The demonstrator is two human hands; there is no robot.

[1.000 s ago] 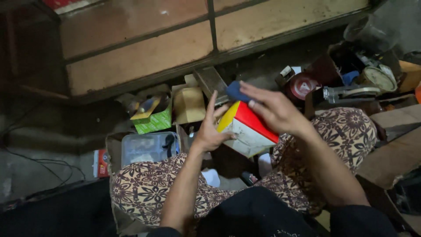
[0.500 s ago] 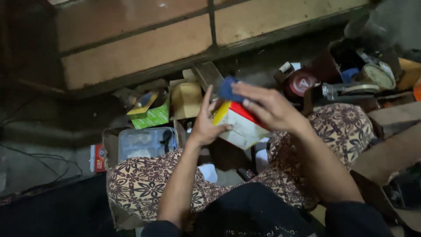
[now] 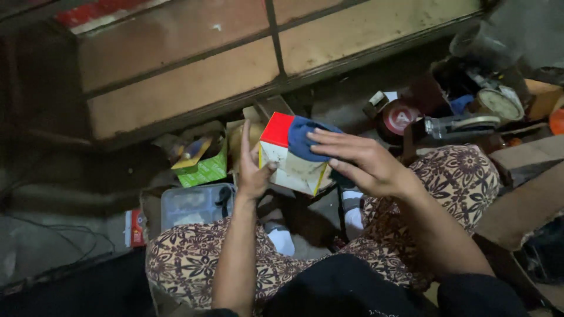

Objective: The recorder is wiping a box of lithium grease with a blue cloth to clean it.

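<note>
While the left hand (image 3: 254,170) steadies it, the cube (image 3: 292,155) tilts corner-down.

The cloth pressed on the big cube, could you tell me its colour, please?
Dark blue cloth, under the right hand; head view.

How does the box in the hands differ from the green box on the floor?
The held box is mostly white with a red side and yellow edge; the green box is green all over. The held box is off the floor, tilted, between the left hand and right hand, which presses a blue cloth on it; the green box sits on the floor with things sticking out of its top. Both look like cardboard.
</note>
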